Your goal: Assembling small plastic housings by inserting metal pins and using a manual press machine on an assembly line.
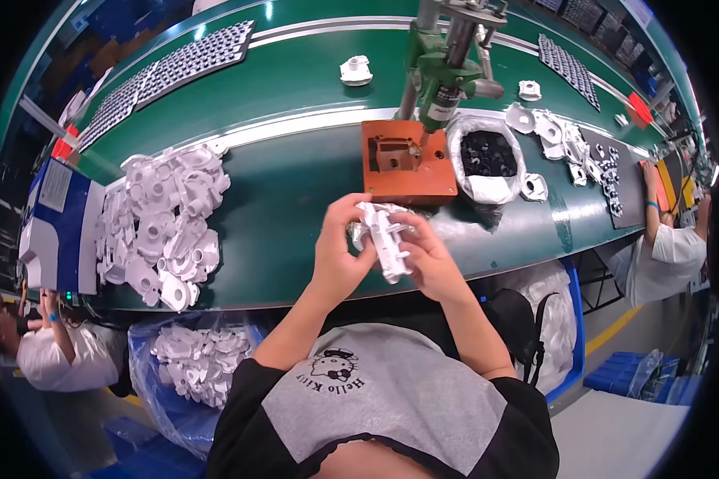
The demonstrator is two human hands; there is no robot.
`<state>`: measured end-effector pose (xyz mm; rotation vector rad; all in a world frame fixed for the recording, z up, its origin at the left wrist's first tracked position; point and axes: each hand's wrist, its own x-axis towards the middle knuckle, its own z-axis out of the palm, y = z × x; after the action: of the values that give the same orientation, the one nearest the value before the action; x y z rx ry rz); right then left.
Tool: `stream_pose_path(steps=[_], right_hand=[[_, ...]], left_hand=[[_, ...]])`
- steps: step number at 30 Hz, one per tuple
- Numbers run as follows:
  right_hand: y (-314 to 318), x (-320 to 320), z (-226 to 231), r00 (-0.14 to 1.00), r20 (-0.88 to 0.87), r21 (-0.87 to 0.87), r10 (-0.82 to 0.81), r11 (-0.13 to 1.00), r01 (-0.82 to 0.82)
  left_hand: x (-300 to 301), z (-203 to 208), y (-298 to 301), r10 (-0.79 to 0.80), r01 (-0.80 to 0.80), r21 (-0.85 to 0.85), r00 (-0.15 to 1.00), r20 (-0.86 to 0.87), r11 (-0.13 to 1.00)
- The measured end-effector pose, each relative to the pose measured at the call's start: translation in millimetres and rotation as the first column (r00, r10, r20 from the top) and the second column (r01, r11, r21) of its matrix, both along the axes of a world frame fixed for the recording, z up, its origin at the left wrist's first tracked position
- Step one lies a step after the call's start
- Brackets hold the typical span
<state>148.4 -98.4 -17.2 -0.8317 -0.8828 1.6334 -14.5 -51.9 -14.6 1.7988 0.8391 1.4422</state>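
Note:
Between my two hands is a white plastic molded part [386,243], held above the near edge of the green table. My left hand [342,243] is closed round its left side, thumb on the near face. On the other side, my right hand [427,255] grips it with bent fingers. Just beyond my hands stands an orange press fixture [408,185] with a hollow in its top. A green bench press [446,80] rises over it. Right of the fixture, an open white bag [487,185] holds small black pieces [487,152].
A large heap of white parts [164,215] covers the table's left. More white parts [563,136] lie at right beside a dark tray [623,191]. Below the edge sits a lined bin of white parts [200,359]. Co-workers sit left [68,355] and right [663,255].

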Motion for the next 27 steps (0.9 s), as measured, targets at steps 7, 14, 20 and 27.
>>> stream_pose_path(steps=[7, 14, 20, 27], right_hand=[[5.2, -0.1, 6.1, 0.937, 0.166, 0.269, -0.307, 0.928, 0.256], [36.9, 52.7, 24.2, 0.461, 0.538, 0.682, -0.705, 0.686, 0.252], [89.1, 156.7, -37.5, -0.292, 0.756, 0.638, -0.585, 0.759, 0.129], [92.2, 154.3, -23.1, -0.314, 0.752, 0.604, -0.580, 0.797, -0.026]], left_hand=[[5.9, 0.2, -6.3, -0.168, 0.360, -0.522, 0.910, 0.378, 0.774], [13.2, 12.5, 32.5, -0.084, 0.043, -0.144, 0.954, -0.287, 0.989], [64.0, 9.2, 99.7, 0.296, 0.129, 0.536, 0.716, -0.633, 0.835], [72.0, -15.3, 106.9, 0.298, 0.172, 0.521, 0.655, -0.694, 0.836]])
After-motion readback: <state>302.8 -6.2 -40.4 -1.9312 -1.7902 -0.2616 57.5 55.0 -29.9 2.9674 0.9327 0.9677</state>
